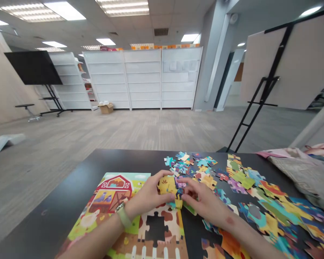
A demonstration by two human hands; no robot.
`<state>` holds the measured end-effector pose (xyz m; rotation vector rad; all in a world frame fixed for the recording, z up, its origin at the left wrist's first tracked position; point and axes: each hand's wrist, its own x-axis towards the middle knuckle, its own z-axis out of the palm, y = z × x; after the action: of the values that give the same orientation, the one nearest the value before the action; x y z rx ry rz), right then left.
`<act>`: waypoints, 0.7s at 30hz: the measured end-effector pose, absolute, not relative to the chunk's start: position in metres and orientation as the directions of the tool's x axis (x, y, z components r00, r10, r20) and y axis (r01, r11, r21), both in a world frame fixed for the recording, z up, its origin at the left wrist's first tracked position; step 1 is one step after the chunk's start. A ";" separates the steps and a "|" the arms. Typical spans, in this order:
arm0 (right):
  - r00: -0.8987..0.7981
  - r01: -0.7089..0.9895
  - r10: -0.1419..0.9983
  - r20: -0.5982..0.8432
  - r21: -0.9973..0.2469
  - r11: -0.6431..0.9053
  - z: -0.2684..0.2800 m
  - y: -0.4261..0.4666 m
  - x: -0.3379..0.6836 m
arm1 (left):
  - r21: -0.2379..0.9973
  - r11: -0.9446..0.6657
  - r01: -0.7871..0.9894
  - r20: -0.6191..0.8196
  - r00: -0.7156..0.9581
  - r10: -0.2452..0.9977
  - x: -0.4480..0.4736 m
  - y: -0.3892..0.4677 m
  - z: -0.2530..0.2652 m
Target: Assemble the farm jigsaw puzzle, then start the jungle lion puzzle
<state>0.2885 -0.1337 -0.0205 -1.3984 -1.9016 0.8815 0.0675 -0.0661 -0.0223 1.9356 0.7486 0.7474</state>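
Observation:
My left hand [151, 190], with a watch on its wrist, pinches a yellow puzzle piece [166, 184] between thumb and fingers. Close against it, my right hand [201, 198] pinches a puzzle piece with purple and dark blue parts [180, 185]. Whether the two pieces touch or are joined I cannot tell. Beneath my hands lies a farm puzzle [116, 196], mostly assembled, with a red barn, a hen and a brown-spotted cow. A piece-shaped gap in the cow's body shows the black table. My wrists and hands hide part of the puzzle.
Many loose puzzle pieces [205, 174] spread over the black table [78, 183], reaching down its right side [275, 212]. A fabric bag [299, 176] rests at the right edge. Beyond stand a black easel [264, 90], white shelves [143, 79] and a screen on a stand [34, 68].

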 end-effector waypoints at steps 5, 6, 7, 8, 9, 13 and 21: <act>-0.155 0.331 0.984 0.084 -0.934 0.132 -0.025 -0.131 0.282 | 0.945 -0.324 0.047 0.199 0.702 0.684 0.070 -0.070 -0.025; -0.146 0.304 0.986 0.079 -0.945 0.121 -0.024 -0.131 0.281 | 0.947 -0.319 0.040 0.194 0.719 0.667 0.071 -0.071 -0.026; -0.143 0.284 0.987 0.078 -0.952 0.116 -0.022 -0.131 0.280 | 0.950 -0.309 0.031 0.188 0.737 0.649 0.072 -0.073 -0.027; -0.144 0.265 0.986 0.079 -0.957 0.116 -0.021 -0.130 0.279 | 0.957 -0.290 0.015 0.179 0.755 0.631 0.073 -0.074 -0.028; -0.147 0.247 0.986 0.079 -0.962 0.114 -0.019 -0.130 0.279 | 0.966 -0.259 -0.006 0.170 0.770 0.615 0.074 -0.076 -0.028; -0.133 0.211 0.990 0.050 -0.974 0.078 -0.019 -0.127 0.281 | 0.988 -0.148 -0.050 0.129 0.792 0.596 0.075 -0.078 -0.028; -0.042 0.206 0.999 0.018 -0.978 0.026 -0.027 -0.123 0.294 | 0.994 -0.060 -0.094 0.111 0.783 0.612 0.074 -0.076 -0.026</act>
<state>0.2945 -0.1226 -0.0271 -1.3248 -1.4024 1.1164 0.0739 -0.0763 -0.0262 1.5326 0.4332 0.6072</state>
